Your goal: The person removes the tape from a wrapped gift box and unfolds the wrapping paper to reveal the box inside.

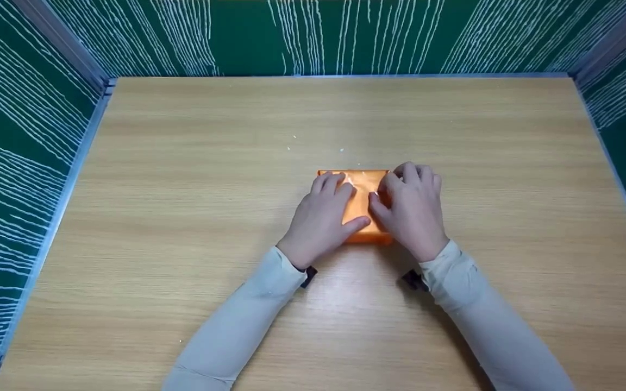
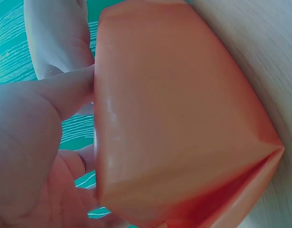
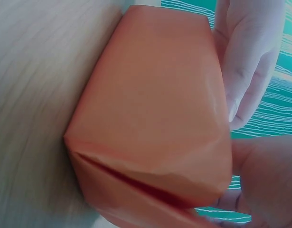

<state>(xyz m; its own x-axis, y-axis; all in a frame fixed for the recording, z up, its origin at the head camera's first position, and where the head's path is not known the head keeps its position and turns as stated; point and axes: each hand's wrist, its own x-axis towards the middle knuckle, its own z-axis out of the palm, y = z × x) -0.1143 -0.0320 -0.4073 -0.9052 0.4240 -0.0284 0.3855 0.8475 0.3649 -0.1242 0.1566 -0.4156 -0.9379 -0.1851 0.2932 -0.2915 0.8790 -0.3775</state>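
An orange wrapped package [image 1: 364,209] lies on the table, its glossy orange wrapping smooth on top. The person's left hand [image 1: 319,217] rests over its left part, fingers spread on the top face and thumb near the front edge. Over the right edge, the right hand [image 1: 415,209] holds the package with bent fingers, its thumb on the top face. In the left wrist view, the orange wrapping [image 2: 174,104] shows one side with a folded corner low down. The right wrist view has a similar fold in the orange wrapping [image 3: 150,95].
The wooden table [image 1: 210,163] has a few tiny white specks beyond the package. Green panels [image 1: 242,43] with white lines stand along the back and sides, and blue tape [image 1: 345,75] edges the table. Dark wrist cameras [image 1: 415,281] sit under the sleeve cuffs.
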